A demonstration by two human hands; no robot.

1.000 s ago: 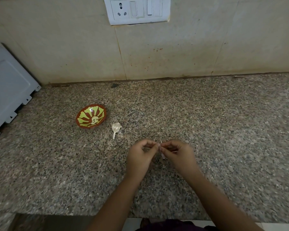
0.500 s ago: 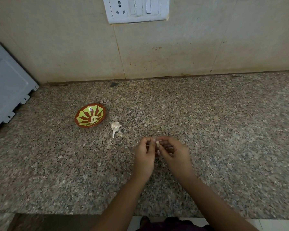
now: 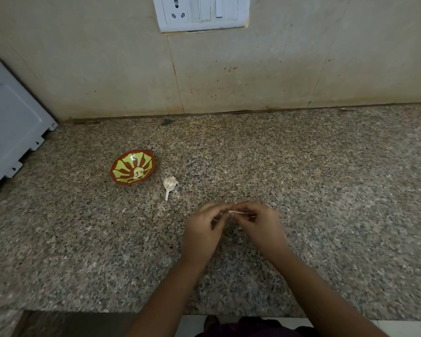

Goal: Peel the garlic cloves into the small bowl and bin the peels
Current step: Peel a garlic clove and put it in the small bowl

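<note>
- Garlic clove [image 3: 234, 212] pinched btwn curled fingertips of left hand [image 3: 203, 231] & right hand [image 3: 261, 223].
- Judged light, firm, slippery once skinned; papery skin best caught at tip.

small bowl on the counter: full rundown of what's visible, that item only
The small bowl is round and shallow, with a reddish-brown rim and outside. Yellow-green petal shapes fan out from its centre, and a glossy highlight suggests a glazed surface. It sits open side up on the speckled granite counter, towards the left. A few pale peeled garlic cloves lie in its bottom. The garlic bulb lies just to its right, not touching it. Nothing else touches it.
</note>
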